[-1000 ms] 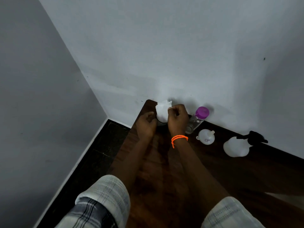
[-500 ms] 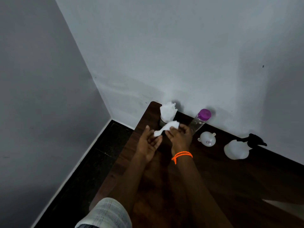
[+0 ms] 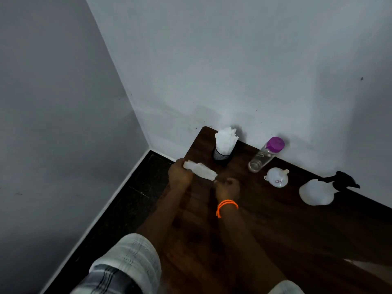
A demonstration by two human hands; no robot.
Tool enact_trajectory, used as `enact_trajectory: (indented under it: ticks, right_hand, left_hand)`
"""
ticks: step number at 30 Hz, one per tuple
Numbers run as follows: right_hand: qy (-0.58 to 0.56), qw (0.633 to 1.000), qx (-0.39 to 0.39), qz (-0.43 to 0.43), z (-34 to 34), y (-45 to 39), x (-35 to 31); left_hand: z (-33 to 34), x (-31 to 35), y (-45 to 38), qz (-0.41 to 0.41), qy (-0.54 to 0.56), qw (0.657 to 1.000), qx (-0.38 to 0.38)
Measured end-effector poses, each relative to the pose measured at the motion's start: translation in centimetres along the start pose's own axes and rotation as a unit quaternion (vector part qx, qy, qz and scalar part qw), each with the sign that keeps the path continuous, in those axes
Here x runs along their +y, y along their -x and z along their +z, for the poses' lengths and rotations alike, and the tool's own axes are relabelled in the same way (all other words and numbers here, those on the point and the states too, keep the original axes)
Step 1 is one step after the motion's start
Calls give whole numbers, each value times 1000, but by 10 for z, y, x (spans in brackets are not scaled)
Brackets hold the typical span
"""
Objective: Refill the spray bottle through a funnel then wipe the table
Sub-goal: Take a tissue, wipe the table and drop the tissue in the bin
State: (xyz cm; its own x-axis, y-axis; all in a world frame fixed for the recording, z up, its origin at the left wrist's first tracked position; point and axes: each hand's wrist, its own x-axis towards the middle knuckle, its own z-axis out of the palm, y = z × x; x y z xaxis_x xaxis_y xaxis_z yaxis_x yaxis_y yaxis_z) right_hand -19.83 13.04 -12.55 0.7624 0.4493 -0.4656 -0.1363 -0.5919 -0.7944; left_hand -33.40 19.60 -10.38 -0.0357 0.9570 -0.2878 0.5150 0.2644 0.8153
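Note:
My left hand [image 3: 179, 174] and my right hand [image 3: 227, 187] stretch a white tissue [image 3: 201, 172] between them, just in front of the black mesh holder [image 3: 221, 154] stuffed with tissues. The left hand grips one end of the tissue and the right hand pinches the other end. To the right stand a clear bottle with a purple cap [image 3: 266, 153] and a small white funnel [image 3: 277, 177]. The white spray bottle with a black trigger head [image 3: 320, 190] lies on its side further right.
The dark wooden table [image 3: 286, 230] stands against a white wall in a room corner. Its left edge drops to a dark floor [image 3: 131, 200] with a white skirting strip.
A tissue has been pulled out of the holder and drawn toward me. My hands have moved apart and now hold it stretched between them.

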Motion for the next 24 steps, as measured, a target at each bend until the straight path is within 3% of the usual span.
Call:
enact_trajectory:
  ticks: [3, 6, 11, 14, 24]
  right_hand:
    - [110, 985, 15, -131, 0, 8, 22]
    - [241, 934, -49, -259, -1, 15, 35]
    - [443, 819, -176, -319, 10, 5, 34]
    - [499, 774, -202, -332, 19, -5, 31]
    - [481, 787, -153, -354, 32, -37, 33]
  left_hand:
    - [8, -21, 5, 52, -67, 996, 9]
    - [14, -26, 15, 108, -232, 965, -63]
    - [22, -30, 7, 195, -402, 887, -119]
    - [26, -37, -7, 200, -444, 864, -131]
    - [41, -29, -40, 226, -459, 846, -149]
